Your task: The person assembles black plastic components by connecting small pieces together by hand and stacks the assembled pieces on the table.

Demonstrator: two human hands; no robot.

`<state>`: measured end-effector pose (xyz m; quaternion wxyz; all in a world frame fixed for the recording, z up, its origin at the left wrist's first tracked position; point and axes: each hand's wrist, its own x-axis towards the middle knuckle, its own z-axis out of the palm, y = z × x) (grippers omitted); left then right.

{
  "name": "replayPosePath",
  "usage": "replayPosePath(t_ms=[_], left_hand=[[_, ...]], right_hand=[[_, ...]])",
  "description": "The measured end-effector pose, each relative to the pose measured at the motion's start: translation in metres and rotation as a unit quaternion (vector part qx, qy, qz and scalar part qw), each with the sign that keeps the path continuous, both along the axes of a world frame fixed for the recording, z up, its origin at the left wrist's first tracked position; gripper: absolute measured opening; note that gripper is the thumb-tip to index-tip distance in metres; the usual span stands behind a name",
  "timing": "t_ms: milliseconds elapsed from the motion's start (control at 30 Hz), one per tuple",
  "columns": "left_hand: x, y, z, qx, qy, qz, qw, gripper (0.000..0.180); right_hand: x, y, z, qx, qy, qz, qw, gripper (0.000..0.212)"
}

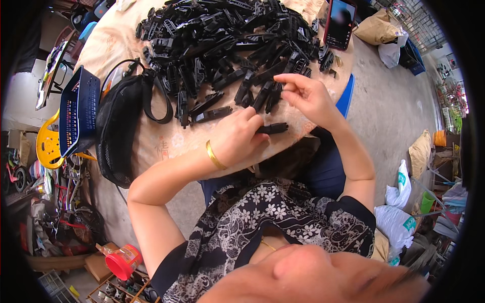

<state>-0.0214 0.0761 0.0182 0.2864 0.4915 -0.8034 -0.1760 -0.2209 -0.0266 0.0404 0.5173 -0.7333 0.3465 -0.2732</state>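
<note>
A big heap of black plastic parts (202, 45), long and slotted, covers the far side of the round table. My left hand (240, 135), with a gold bangle at the wrist, is closed at the near edge. From its fingers a single black plastic part (274, 128) sticks out to the right. Just above and right of it, my right hand (307, 98) is raised with thumb and fingertips drawn together. Whatever they pinch, if anything, is too small to make out. Several loose black parts (261, 96) lie between the hands and the heap.
A black mesh bag (121, 126) with a strap lies on the table's left, beside a dark blue basket (79, 108) on a yellow stool (48, 144). A phone (339, 25) stands at the far right of the patterned tablecloth (113, 45). Sacks (399, 224) line the right floor.
</note>
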Motion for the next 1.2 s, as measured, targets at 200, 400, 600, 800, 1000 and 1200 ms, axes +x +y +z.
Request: replayPosePath(t_ms=[200, 400, 600, 800, 1000, 1200], left_hand=[[0.0, -0.001, 0.005, 0.02, 0.018, 0.03, 0.999, 0.024], [0.005, 0.0, 0.006, 0.026, 0.046, 0.034, 0.998, 0.021], [0.008, 0.0, 0.006, 0.035, 0.046, 0.031, 0.998, 0.017], [0.005, -0.003, 0.001, 0.01, 0.053, -0.001, 0.999, 0.017], [0.008, -0.005, 0.012, 0.098, 0.06, -0.05, 0.992, 0.019], [0.004, -0.004, 0.011, 0.104, 0.058, -0.076, 0.99, 0.032]], right_hand=[[-0.009, 0.02, 0.003, -0.055, 0.045, 0.145, 0.987, 0.022], [-0.011, 0.03, -0.003, -0.265, 0.083, 0.116, 0.954, 0.026], [-0.016, 0.022, 0.007, -0.364, 0.16, 0.13, 0.908, 0.021], [-0.001, 0.027, -0.009, -0.387, 0.089, 0.16, 0.904, 0.029], [-0.011, 0.017, -0.013, -0.315, 0.053, 0.204, 0.925, 0.032], [-0.006, 0.006, -0.021, -0.513, 0.148, 0.055, 0.844, 0.032]])
